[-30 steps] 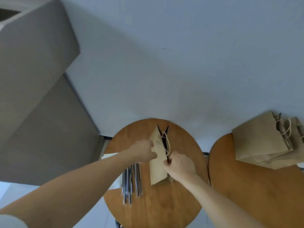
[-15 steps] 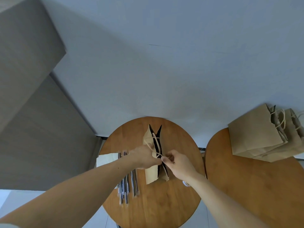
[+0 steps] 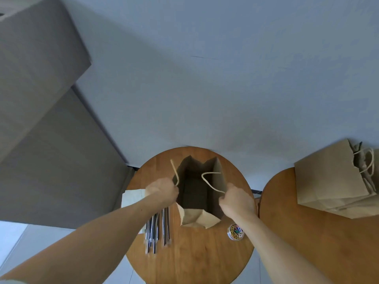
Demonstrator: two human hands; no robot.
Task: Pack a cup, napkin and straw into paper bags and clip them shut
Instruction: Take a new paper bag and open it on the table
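Round wooden table (image 3: pixel 194 259) carries our paper bag (image 3: pixel 219 177), upright, mouth wide. Our left hand (image 3: pixel 162 191) and right hand (image 3: pixel 235 199) each have a curled grip pinching opposite rims. We judge opening is in hand; next, one hand lets go to fetch a cup, unseen.

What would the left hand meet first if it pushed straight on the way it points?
Likely the paper bag: the left hand grips its left rim and points into its open mouth.

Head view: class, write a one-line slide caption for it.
The left hand and right hand hold a paper bag open on a round table, straws and paper clips beside it.
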